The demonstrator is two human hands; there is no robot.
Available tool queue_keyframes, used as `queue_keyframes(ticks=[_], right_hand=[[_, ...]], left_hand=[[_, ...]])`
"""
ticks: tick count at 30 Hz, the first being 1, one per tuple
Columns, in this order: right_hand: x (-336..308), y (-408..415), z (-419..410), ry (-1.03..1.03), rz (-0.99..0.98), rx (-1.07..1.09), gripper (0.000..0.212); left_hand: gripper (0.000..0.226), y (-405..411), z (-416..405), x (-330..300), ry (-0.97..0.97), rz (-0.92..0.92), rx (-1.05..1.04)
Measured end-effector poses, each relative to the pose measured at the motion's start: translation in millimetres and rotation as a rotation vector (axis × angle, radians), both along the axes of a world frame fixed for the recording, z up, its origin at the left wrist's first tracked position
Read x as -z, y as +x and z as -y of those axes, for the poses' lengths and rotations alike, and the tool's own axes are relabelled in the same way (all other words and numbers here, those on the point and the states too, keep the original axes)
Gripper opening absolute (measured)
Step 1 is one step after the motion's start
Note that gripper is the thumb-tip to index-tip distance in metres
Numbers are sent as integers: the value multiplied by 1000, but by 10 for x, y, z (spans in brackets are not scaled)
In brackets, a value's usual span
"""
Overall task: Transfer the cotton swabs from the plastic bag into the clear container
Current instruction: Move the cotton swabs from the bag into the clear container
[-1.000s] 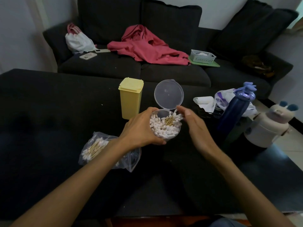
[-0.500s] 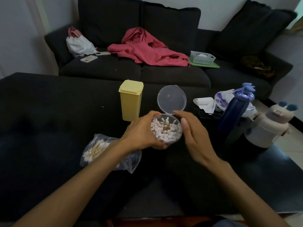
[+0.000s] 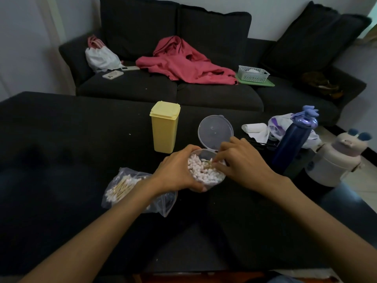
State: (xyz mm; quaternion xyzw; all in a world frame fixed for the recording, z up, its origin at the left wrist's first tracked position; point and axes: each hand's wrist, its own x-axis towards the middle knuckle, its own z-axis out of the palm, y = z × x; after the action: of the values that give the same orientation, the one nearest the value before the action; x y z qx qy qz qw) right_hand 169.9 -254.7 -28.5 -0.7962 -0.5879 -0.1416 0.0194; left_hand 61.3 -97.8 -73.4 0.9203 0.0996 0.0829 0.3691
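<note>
Cotton swabs [image 3: 205, 173]: most stand packed in the clear container, white tips up; a smaller bunch lies in the plastic bag to my left.
Clear container [image 3: 212, 181]: round, tilted toward me, held just above the dark worktop [image 3: 61, 144]; its hinged lid [image 3: 215, 130] stands open at the far side.
My left hand [image 3: 176, 173]: wrapped around the container's left wall, thumb along the near rim, fingers clenched on it.
My right hand [image 3: 242, 162]: over the container's right rim, fingertips [image 3: 216, 159] pressed down among the swabs; whether they pinch any I cannot tell.
Plastic bag [image 3: 138, 190]: clear, zip-top, lying flat on the worktop under my left wrist, swabs bunched at its left end.
Yellow box [image 3: 164, 129]: upright, lid on, just beyond my left hand.
Blue bottle [image 3: 293, 141]: upright, to the right of my right hand.
White bottle [image 3: 334, 160]: right of the blue one.
Sofa [image 3: 204, 94]: behind the worktop, a red garment [image 3: 183, 64] spread on its seat.
</note>
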Motion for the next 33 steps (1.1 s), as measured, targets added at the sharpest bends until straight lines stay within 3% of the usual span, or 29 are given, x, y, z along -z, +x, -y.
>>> queue_keyframes(ticks=[4, 10, 19, 27, 29, 33], right_hand=[[31, 17, 34, -3, -119, -6, 26], [68, 23, 59, -52, -112, -3, 36], [133, 127, -43, -146, -351, 82, 31], [173, 241, -84, -39, -538, 104, 24], [145, 237, -86, 18, -556, 126, 22], [89, 96, -175, 172, -568, 164, 22]], left_hand=[[94, 6, -3, 9, 1, -1, -6], [91, 55, 33, 34, -100, 24, -64], [98, 159, 100, 211, -123, -182, -108], [131, 186, 133, 6, -24, -279, -20], [126, 104, 107, -100, 8, -259, 18], [93, -204, -92, -233, 145, -158, -28]])
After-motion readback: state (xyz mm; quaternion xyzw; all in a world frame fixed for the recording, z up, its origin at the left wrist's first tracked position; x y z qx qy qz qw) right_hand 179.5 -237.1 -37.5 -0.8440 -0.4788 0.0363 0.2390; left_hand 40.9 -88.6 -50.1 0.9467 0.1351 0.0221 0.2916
